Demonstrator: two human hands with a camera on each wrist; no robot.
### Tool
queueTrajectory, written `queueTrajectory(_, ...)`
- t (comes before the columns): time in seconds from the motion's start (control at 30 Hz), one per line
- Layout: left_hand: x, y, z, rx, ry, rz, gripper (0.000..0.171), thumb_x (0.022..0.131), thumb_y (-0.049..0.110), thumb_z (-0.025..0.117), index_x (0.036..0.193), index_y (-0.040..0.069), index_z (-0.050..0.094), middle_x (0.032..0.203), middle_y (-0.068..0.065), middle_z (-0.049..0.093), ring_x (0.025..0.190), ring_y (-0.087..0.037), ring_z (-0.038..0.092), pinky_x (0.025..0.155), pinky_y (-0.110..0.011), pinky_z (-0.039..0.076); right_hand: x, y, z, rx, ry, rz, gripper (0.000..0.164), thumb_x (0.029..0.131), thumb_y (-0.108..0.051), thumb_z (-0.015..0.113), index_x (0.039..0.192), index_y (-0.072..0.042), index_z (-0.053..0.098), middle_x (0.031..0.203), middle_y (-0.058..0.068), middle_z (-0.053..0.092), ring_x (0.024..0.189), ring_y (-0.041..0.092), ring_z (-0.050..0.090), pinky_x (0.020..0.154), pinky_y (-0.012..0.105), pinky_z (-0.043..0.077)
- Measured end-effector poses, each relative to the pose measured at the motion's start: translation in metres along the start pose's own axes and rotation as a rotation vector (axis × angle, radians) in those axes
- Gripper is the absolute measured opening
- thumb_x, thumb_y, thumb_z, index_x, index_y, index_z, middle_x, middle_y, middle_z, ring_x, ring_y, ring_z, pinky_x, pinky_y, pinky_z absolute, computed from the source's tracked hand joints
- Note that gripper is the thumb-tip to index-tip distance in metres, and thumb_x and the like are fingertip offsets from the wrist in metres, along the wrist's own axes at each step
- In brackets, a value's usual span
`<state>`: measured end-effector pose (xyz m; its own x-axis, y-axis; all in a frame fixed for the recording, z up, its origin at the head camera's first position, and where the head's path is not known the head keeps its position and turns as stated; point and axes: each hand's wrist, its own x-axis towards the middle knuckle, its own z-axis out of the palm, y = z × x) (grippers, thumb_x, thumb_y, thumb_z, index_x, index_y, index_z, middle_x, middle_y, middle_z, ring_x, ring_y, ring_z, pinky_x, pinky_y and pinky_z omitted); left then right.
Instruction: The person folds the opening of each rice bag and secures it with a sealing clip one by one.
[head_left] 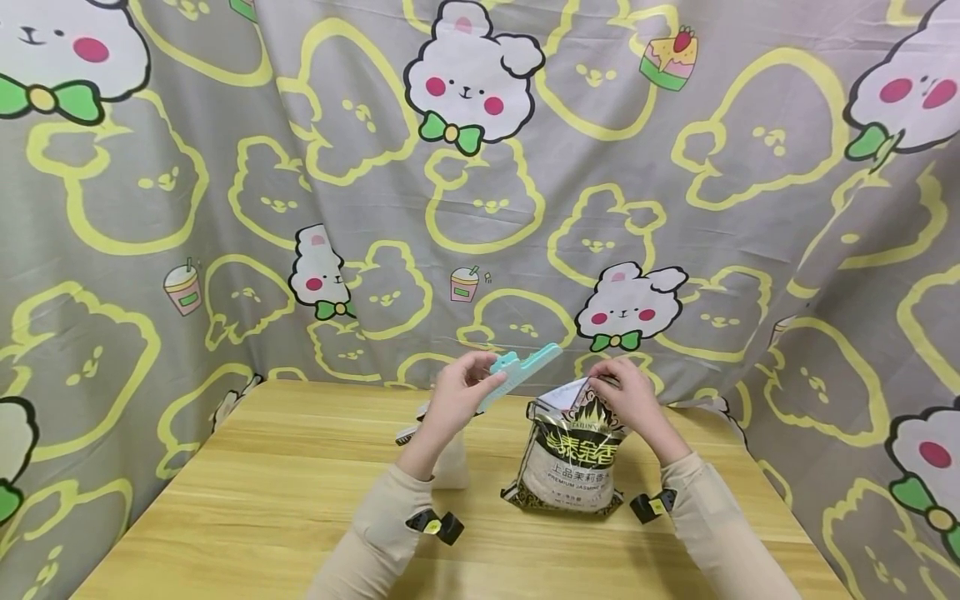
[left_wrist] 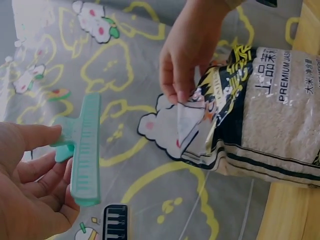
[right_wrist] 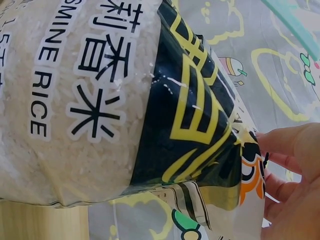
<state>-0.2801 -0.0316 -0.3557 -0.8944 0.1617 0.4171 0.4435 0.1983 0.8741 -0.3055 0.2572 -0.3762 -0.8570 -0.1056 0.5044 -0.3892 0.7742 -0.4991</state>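
My left hand point(head_left: 457, 392) pinches a teal bag clip point(head_left: 525, 367) between thumb and fingers, raised above the table and left of the rice bag. In the left wrist view, the clip's long ribbed bar point(left_wrist: 86, 150) points away from the fingers. A clear bag of jasmine rice point(head_left: 573, 467) with black and yellow print stands upright on the table. At its top right corner my right hand point(head_left: 626, 392) pinches the film, and the white inner side point(head_left: 558, 393) of the top edge shows folded over. Rice grains point(right_wrist: 75, 165) fill the lower part of the bag.
Partly hidden behind the left forearm stands a whitish object point(head_left: 452, 462), with a black-and-white piano-key patterned thing point(head_left: 406, 434) beside it. The wooden table point(head_left: 300, 492) meets a cartoon-print curtain point(head_left: 487, 217) at the back and sides.
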Motion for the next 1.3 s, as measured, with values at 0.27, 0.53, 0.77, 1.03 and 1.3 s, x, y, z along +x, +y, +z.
queueTrajectory(0.27,0.002,-0.002,0.013,0.074,-0.026,0.019,0.028,0.088,0.023,0.073,0.112,0.011,0.067,0.104,-0.009,0.071,0.085,-0.015,0.066,0.076,-0.028,0.055,0.0,0.0,-0.001,0.006,-0.004,0.002,0.007,0.088,-0.011,0.069,0.093,-0.007,0.069,0.099,0.014,0.062,0.094,0.03,0.058,0.085,0.047,0.043)
queueTrajectory(0.53,0.006,-0.001,0.022,0.17,-0.041,0.095,0.034,0.088,0.016,0.071,0.121,0.009,0.066,0.097,-0.009,0.07,0.081,-0.016,0.067,0.072,-0.024,0.056,0.001,0.001,0.0,0.005,0.0,-0.001,0.006,0.088,-0.011,0.069,0.093,-0.007,0.07,0.099,0.014,0.063,0.094,0.029,0.058,0.085,0.047,0.045)
queueTrajectory(0.77,0.009,0.001,0.026,0.222,-0.06,0.108,0.03,0.088,0.013,0.069,0.117,0.006,0.066,0.098,-0.011,0.07,0.08,-0.016,0.067,0.071,-0.024,0.056,0.0,0.002,0.0,0.007,-0.003,0.004,0.006,0.089,-0.011,0.069,0.093,-0.008,0.07,0.1,0.013,0.062,0.094,0.029,0.058,0.085,0.048,0.045)
queueTrajectory(1.03,0.014,0.0,0.029,0.309,-0.094,0.071,0.026,0.087,0.013,0.068,0.113,0.006,0.066,0.1,-0.011,0.069,0.078,-0.014,0.066,0.066,-0.022,0.055,0.001,0.0,-0.001,0.009,-0.014,0.013,0.006,0.089,-0.011,0.069,0.093,-0.007,0.07,0.1,0.014,0.062,0.094,0.03,0.058,0.085,0.048,0.044)
queueTrajectory(1.3,0.018,-0.003,0.029,0.378,-0.117,0.057,0.028,0.09,0.018,0.07,0.115,0.006,0.066,0.104,-0.012,0.07,0.083,-0.017,0.067,0.066,-0.022,0.055,0.001,0.002,0.0,0.005,-0.013,0.017,0.006,0.089,-0.011,0.068,0.093,-0.007,0.07,0.1,0.014,0.062,0.095,0.03,0.057,0.084,0.047,0.043)
